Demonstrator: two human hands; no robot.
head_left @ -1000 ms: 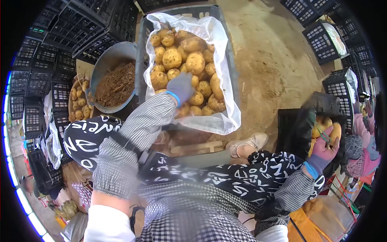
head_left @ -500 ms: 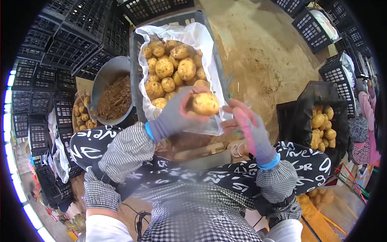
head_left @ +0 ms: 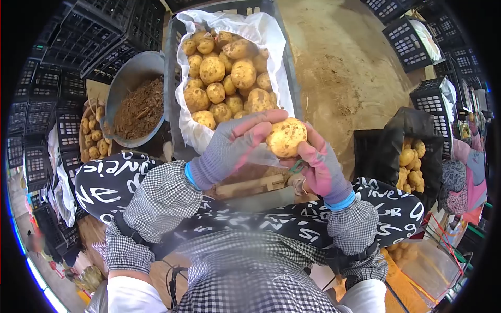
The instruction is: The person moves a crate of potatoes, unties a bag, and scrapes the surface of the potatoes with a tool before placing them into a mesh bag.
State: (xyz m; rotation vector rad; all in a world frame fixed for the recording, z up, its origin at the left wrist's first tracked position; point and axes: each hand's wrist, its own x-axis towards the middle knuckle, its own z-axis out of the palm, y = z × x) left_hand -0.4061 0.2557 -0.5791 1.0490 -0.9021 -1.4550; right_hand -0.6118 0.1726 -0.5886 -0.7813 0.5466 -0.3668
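A yellow potato [head_left: 286, 137] with some dirt specks sits between my two gloved hands, in front of the lined crate. My left hand [head_left: 237, 146], in a grey and pink glove, curves its fingers against the potato's left and upper side. On the right side, my right hand [head_left: 324, 169] pinches the same potato between thumb and fingers. Something thin and green shows by the right fingers. Behind the hands, a crate [head_left: 286, 52] with a white liner [head_left: 281, 36] holds many soil-marked potatoes [head_left: 212, 69].
A grey bucket [head_left: 112, 86] of brown soil [head_left: 141, 112] stands left of the crate, beside a basket of potatoes [head_left: 95, 136]. To the right, a black-lined container holds more potatoes [head_left: 412, 161]. Black crates [head_left: 91, 39] are stacked at left. Another person's sleeve [head_left: 475, 161] shows far right.
My right hand has come in from the right and closed on the potato. The potato has moved slightly right, with my left hand still at it. The view has shifted a little.
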